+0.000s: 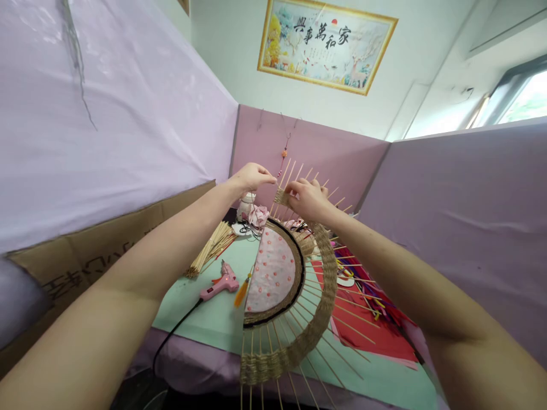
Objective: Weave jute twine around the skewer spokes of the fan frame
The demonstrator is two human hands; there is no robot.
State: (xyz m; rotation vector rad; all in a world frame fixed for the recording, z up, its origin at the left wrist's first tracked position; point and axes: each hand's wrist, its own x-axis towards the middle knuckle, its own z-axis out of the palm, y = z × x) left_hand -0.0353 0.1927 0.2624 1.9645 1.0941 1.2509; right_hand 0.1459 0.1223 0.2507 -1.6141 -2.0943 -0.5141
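Observation:
A half-round woven fan [327, 285] stands tilted over the table, its thin sticks spreading outward like rays. Its inner half-disc of pink flowered cloth [273, 267] is edged with a black and tan band, and a wide band of twisted tan cord runs across the sticks. At the fan's upper end, my left hand [255, 176] pinches a thin strand of cord beside the end stick. My right hand [308, 198] is closed round the top of the woven band, its fingers among the sticks. An orange tassel [242, 291] hangs by the straight edge.
A pink glue gun [220, 283] with a black cable lies left of the fan. Behind it is a bundle of thin sticks [211, 247]. Red sheets [359, 319] and coloured strips lie on the right. Cardboard [106, 256] lines the left side, and purple cloth walls surround the table.

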